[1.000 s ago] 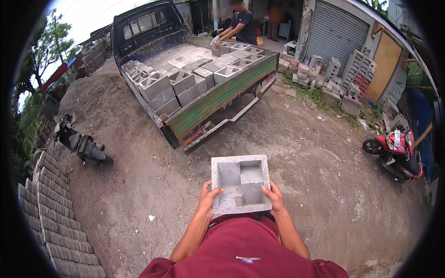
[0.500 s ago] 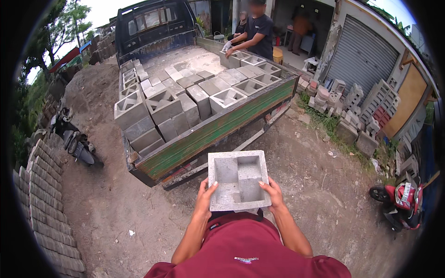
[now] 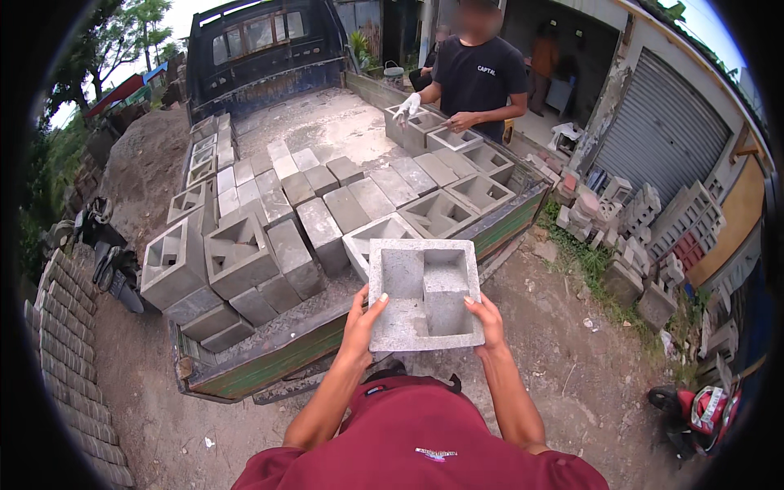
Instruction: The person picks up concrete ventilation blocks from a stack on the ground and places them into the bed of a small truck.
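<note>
The truck bed (image 3: 327, 131) is now lying much closer than half a second ago: its green side rail (image 3: 269, 359) is sitting just ahead of the person's arms, where earlier bare dirt separated them. The concrete block (image 3: 425, 292) is being carried at the same chest height, and both hands are keeping the same grip as before. The red motorbike (image 3: 702, 412) is sliding toward the lower right corner.

The left hand (image 3: 363, 314) is clamping the block's lower left edge, thumb on top, fingers curled underneath and out of sight. The right hand (image 3: 487, 317) is gripping the lower right edge the same way, thumb pressing on the top face. The block is being held flat between them, its two square hollows facing up, hanging in the air over the truck's near rail and touching nothing but the hands.

On the bed, grey blocks (image 3: 327, 220) are lying in rows, some with hollows up, some solid side up, with a few stacked at the near left corner (image 3: 204, 265). At the far side another person in a dark shirt (image 3: 478, 77) is bending over the bed, a gloved hand (image 3: 408, 106) resting on a block there. More blocks (image 3: 645, 237) are piled beside the shutter wall on the right, and curved tiles (image 3: 61, 343) are lining the left edge.
</note>
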Tool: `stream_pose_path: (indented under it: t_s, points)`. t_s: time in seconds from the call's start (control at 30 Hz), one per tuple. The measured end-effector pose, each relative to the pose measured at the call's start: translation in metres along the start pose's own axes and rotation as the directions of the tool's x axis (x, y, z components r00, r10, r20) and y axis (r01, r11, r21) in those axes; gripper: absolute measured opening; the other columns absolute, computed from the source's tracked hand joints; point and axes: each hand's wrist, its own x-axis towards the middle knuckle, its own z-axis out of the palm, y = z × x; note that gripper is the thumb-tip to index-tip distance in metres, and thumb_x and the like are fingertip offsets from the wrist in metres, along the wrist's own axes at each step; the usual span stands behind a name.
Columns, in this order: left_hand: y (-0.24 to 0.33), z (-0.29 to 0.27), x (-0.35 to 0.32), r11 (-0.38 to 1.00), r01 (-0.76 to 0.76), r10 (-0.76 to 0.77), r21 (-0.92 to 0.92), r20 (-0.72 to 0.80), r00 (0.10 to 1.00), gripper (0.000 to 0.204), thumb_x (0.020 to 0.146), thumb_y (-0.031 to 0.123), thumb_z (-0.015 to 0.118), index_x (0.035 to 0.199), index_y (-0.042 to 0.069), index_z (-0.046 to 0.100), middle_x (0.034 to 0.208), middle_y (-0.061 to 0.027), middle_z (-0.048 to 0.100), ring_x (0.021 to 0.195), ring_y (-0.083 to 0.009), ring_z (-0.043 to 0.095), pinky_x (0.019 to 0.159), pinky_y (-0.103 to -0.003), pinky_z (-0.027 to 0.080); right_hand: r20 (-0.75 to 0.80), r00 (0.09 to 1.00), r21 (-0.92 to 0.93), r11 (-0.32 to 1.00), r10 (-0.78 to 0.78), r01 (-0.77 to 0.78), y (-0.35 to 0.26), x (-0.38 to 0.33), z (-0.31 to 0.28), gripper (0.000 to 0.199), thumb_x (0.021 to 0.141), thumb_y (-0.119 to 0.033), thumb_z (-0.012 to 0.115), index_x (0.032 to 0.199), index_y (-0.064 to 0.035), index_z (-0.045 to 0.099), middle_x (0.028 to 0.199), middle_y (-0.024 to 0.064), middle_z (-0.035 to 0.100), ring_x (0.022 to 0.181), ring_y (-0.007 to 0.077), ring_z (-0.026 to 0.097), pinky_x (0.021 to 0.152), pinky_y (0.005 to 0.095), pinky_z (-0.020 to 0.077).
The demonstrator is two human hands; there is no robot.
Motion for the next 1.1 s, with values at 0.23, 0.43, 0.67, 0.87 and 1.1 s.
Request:
stream_pose_path:
  t_s: [0.23,0.43,0.67,0.87,1.1]
  points:
    - [0.022,0.036,0.166,0.999,0.015,-0.013,0.047,-0.052,0.999,0.059,0.093,0.044,0.056,0.135,0.005,0.044,0.129,-0.0128,0.053,0.116,-0.0257,0.055,0.096,-0.040,0.046,0.009,1.000,0.030,1.000,-0.009,0.009,-0.030,0.163,-0.015,0.049,0.089,-0.021,0.064,0.131,0.0020,0.052,0.118,0.0112,0.062,0.106,0.0176,0.060,0.090,0.0298,0.0465]
    - [0.007,0.040,0.276,0.998,0.069,-0.068,0.013,-0.059,0.996,0.056,0.093,0.042,0.058,0.132,0.004,0.047,0.124,-0.0117,0.056,0.114,-0.0214,0.054,0.095,-0.037,0.044,0.003,0.998,-0.020,0.998,0.066,-0.066,-0.040,0.267,-0.040,0.051,0.089,-0.023,0.065,0.131,0.0023,0.051,0.120,0.0109,0.062,0.107,0.0186,0.059,0.092,0.0310,0.0458]
    - [0.037,0.077,0.343,0.994,0.096,-0.100,-0.047,-0.107,0.989,0.053,0.094,0.045,0.055,0.129,0.005,0.050,0.122,-0.0113,0.058,0.112,-0.0230,0.056,0.096,-0.036,0.043,-0.055,0.992,0.008,0.993,0.114,-0.114,-0.070,0.352,-0.043,0.049,0.093,-0.029,0.061,0.128,0.0040,0.054,0.121,0.0112,0.061,0.111,0.0185,0.057,0.097,0.0315,0.0422]
    - [0.047,0.082,0.383,0.990,-0.088,0.106,0.111,-0.170,0.980,0.056,0.097,0.047,0.050,0.136,0.007,0.050,0.140,-0.0108,0.050,0.131,-0.0234,0.043,0.109,-0.045,0.028,-0.091,0.994,0.015,0.998,-0.063,0.065,-0.094,0.436,-0.057,0.062,0.103,-0.048,0.037,0.128,0.0053,0.054,0.123,0.0121,0.062,0.115,0.0231,0.056,0.103,0.0372,0.0383]
    - [0.026,0.054,0.267,0.928,-0.166,0.290,0.333,-0.368,0.883,0.035,0.097,0.032,0.056,0.119,0.005,0.061,0.123,-0.0086,0.062,0.122,-0.0194,0.052,0.100,-0.039,0.039,0.064,0.998,-0.233,0.972,0.023,-0.008,-0.059,0.359,-0.041,0.031,0.098,-0.027,0.057,0.113,-0.0004,0.061,0.110,0.0082,0.066,0.104,0.0174,0.061,0.090,0.0329,0.0467]
